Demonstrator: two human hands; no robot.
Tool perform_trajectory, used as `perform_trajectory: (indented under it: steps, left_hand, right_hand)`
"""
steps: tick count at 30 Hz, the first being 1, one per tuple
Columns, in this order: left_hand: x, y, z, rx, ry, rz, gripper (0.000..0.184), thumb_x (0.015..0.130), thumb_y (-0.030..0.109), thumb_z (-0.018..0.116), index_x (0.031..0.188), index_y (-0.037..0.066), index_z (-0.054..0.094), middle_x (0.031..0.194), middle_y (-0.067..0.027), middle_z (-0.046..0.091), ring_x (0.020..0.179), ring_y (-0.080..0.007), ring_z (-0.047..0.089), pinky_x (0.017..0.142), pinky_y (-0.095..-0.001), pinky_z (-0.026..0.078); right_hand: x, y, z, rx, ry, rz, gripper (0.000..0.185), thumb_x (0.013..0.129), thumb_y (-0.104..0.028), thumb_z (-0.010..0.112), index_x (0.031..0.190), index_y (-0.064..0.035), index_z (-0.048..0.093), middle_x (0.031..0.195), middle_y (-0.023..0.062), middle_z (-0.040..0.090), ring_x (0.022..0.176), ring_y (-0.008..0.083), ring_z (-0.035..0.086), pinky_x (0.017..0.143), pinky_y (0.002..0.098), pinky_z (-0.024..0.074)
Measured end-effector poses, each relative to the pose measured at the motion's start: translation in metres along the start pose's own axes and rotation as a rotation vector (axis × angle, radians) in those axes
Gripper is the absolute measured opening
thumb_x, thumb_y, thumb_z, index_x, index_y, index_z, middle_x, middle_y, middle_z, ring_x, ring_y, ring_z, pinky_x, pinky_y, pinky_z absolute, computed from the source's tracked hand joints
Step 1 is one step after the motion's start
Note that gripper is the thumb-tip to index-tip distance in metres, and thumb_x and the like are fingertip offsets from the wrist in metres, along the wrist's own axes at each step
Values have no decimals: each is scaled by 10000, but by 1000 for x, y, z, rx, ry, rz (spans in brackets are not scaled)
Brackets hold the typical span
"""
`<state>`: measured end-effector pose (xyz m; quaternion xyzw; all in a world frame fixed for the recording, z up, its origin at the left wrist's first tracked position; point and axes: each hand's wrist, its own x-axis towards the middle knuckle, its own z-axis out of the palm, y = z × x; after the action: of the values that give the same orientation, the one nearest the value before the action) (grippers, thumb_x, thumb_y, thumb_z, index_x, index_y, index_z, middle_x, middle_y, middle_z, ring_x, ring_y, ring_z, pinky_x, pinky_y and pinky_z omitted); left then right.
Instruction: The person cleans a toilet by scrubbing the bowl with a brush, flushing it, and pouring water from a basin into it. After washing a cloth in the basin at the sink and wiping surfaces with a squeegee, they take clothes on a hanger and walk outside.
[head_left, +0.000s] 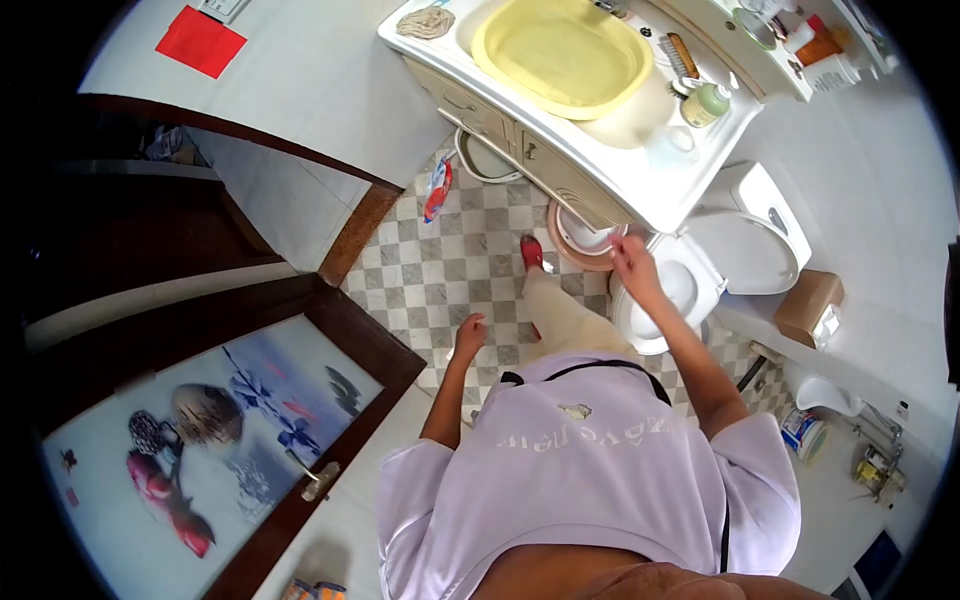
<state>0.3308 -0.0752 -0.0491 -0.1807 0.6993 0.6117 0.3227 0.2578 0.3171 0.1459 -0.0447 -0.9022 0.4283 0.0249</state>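
My left hand (469,336) hangs over the checkered floor (430,270), with loosely bent fingers and nothing visible in it. My right hand (633,268) is raised in front of the toilet (660,325), fingers partly spread, and I see nothing held. Below its fingertips, in the picture, lie a pink basin (583,262) and a white basin (588,232) inside it, under the vanity edge. I cannot tell any contact with them. The toilet lid (745,252) is up. A red shoe (531,252) shows on my foot.
A yellow basin (645,65) sits in the white vanity counter (640,180), near a brush (683,55) and a green bottle (706,105). A red-and-blue packet (438,190) and another basin (487,160) are on the floor. The decorated door (405,360) stands at left.
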Motion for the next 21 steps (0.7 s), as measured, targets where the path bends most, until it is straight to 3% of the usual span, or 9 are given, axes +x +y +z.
perform_trajectory:
  steps: [3, 6, 8, 11, 14, 16, 18, 20, 21]
  left_hand:
    - [17, 53, 4, 11, 18, -27, 280, 829, 120, 489, 1106, 87, 515, 746, -29, 558, 594, -98, 524, 489, -231, 437]
    - [36, 111, -11, 22, -21, -44, 332, 891, 171, 439, 1205, 63, 446, 852, -43, 555, 731, -116, 538, 620, -247, 467]
    - [52, 146, -23, -20, 7, -73, 335, 898, 173, 432, 1214, 63, 442, 856, -43, 555, 731, -118, 542, 628, -254, 473]
    - [80, 211, -42, 31, 25, -16, 331, 893, 170, 465, 1202, 51, 458, 855, -35, 555, 730, -101, 534, 625, -244, 469]
    - [140, 258, -60, 361, 62, 310, 323, 884, 171, 495, 1182, 47, 484, 883, -42, 552, 735, -104, 526, 638, -253, 463]
    - [158, 328, -45, 389, 166, 478, 318, 878, 171, 513, 1163, 30, 500, 905, -49, 547, 768, -113, 512, 673, -272, 451]
    - [189, 388, -29, 312, 166, 694, 325, 836, 153, 550, 1118, -2, 508, 844, -112, 557, 758, -216, 546, 717, -331, 440]
    - [208, 456, -15, 451, 174, 731, 348, 817, 149, 565, 1125, 0, 504, 881, -126, 546, 831, -261, 529, 766, -349, 423]
    - [223, 482, -8, 526, 176, 801, 389, 811, 161, 575, 1151, -3, 480, 937, -140, 526, 871, -284, 511, 793, -363, 412]
  right_hand:
    - [74, 2, 11, 97, 101, 77, 277, 841, -122, 532, 1104, -37, 547, 901, 127, 562, 709, 213, 555, 608, 305, 452]
    - [158, 1, 17, 357, 260, 250, 355, 848, -173, 537, 1168, -24, 502, 917, 92, 570, 713, 156, 551, 635, 273, 465]
    - [210, 1, 12, 390, 358, 407, 475, 823, -236, 573, 1207, 15, 449, 976, 147, 555, 782, 204, 555, 701, 306, 462]
    - [277, 59, 25, 177, 556, 582, 678, 752, -325, 649, 1237, 63, 378, 1059, 274, 493, 924, 344, 518, 813, 391, 423]
    - [316, 58, 10, 374, 581, 779, 656, 740, -322, 670, 1199, 59, 398, 1029, 264, 524, 919, 320, 542, 798, 375, 433]
    - [326, 56, 11, 265, 692, 803, 602, 733, -317, 683, 1138, 51, 431, 999, 236, 548, 889, 299, 556, 778, 365, 442]
    - [341, 54, 10, 211, 753, 817, 551, 731, -309, 692, 1086, 39, 453, 975, 208, 566, 867, 279, 564, 765, 354, 447]
    - [349, 64, 4, 210, 758, 844, 503, 733, -295, 697, 1045, 25, 466, 955, 181, 578, 851, 261, 567, 760, 343, 448]
    - [352, 82, 4, 408, 710, 800, 504, 743, -281, 695, 1073, 22, 463, 984, 158, 581, 871, 249, 564, 780, 331, 440]
